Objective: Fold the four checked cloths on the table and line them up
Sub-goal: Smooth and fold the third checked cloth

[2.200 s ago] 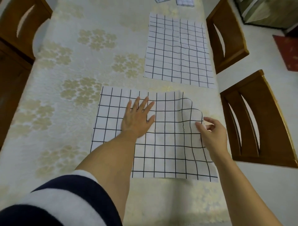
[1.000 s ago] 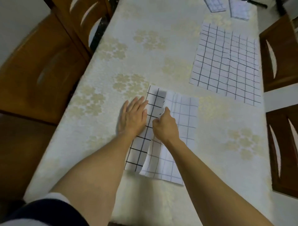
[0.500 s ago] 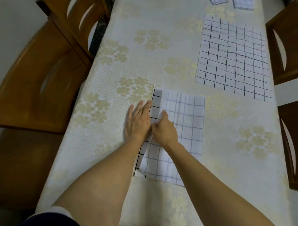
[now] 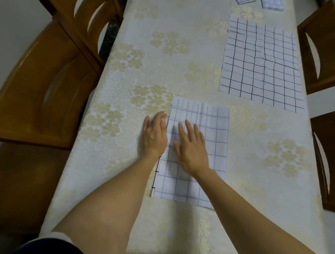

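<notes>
Cloth [image 4: 214, 134] folded, under open right hand [image 4: 192, 152]; open left hand [image 4: 154, 137] at left edge

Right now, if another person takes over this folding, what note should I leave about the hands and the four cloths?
Left hand: open, flat on the table at the left edge of the near cloth.
Right hand: open, flat on the near cloth, pressing it.
Near cloth: folded over once, pale side up, a dark-lined strip of the lower layer at its left.
Second cloth: spread unfolded, far right.
Third cloth and fourth cloth: at the far edge, cut off; state unclear.
To do: finish this cloth, fold the rest as needed, line all four up.
</notes>
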The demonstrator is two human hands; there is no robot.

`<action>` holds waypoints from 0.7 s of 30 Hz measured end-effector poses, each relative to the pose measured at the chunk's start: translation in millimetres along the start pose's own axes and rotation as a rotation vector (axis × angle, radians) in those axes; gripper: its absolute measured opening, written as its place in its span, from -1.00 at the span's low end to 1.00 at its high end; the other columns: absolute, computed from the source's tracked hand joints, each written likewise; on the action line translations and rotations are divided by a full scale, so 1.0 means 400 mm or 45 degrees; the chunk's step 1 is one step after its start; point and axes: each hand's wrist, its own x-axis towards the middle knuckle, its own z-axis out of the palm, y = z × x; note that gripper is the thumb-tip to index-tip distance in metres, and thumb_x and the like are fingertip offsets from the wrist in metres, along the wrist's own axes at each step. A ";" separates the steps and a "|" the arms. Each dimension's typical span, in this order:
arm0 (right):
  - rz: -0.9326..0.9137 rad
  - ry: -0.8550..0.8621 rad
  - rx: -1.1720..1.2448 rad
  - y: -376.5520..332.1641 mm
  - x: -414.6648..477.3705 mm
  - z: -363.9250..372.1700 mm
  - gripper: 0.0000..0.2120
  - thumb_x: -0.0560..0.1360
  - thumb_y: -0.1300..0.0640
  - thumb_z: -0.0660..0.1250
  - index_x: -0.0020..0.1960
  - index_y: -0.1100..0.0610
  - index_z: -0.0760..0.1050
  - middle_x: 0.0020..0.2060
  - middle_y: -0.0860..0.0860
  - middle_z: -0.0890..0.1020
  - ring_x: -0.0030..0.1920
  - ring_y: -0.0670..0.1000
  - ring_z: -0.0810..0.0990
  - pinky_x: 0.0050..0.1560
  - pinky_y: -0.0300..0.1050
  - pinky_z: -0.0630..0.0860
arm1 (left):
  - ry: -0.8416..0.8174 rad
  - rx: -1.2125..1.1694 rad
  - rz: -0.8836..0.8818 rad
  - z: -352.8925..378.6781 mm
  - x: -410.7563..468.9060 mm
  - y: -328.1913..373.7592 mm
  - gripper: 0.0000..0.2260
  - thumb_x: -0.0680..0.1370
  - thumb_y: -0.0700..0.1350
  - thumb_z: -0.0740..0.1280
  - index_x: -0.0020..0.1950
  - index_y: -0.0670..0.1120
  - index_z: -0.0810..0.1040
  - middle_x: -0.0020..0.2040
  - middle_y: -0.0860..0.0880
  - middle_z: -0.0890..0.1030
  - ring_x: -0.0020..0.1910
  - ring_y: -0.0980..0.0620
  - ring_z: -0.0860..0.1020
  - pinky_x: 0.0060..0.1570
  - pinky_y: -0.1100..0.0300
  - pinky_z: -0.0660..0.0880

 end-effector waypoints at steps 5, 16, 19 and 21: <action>0.016 -0.174 -0.153 0.015 0.014 0.054 -0.36 0.62 -0.28 -0.29 0.63 -0.06 -0.30 0.60 0.02 -0.31 0.57 0.12 -0.41 0.58 0.16 -0.28 | -0.088 0.082 0.040 0.017 0.010 -0.026 -0.54 0.71 0.08 -0.13 0.47 0.01 0.39 0.41 0.05 0.54 0.44 0.03 0.44 0.60 0.08 0.02; -0.003 -0.192 -0.140 0.024 0.019 0.053 -0.36 0.62 -0.31 -0.30 0.63 -0.09 -0.28 0.61 0.01 -0.30 0.57 0.11 -0.42 0.58 0.13 -0.30 | -0.119 0.130 0.067 0.008 0.006 -0.020 -0.59 0.72 0.08 0.12 0.55 0.02 0.34 0.56 -0.02 0.37 0.60 0.14 0.13 0.61 0.13 -0.12; -0.006 -0.197 -0.111 0.022 0.021 0.050 -0.35 0.62 -0.31 -0.28 0.63 -0.09 -0.27 0.61 0.00 -0.28 0.57 0.11 -0.41 0.58 0.12 -0.31 | -0.102 0.100 0.059 0.006 0.003 -0.014 -0.59 0.72 0.06 0.15 0.56 0.01 0.34 0.57 -0.05 0.35 0.57 0.15 0.06 0.61 0.15 -0.13; -0.011 -0.139 -0.023 0.021 0.020 0.035 -0.36 0.63 -0.30 -0.22 0.64 -0.07 -0.21 0.62 -0.02 -0.23 0.59 0.06 -0.37 0.58 0.06 -0.31 | -0.089 0.095 0.072 0.007 0.005 -0.015 -0.59 0.72 0.04 0.15 0.55 -0.01 0.36 0.56 -0.07 0.37 0.57 0.16 0.08 0.61 0.14 -0.11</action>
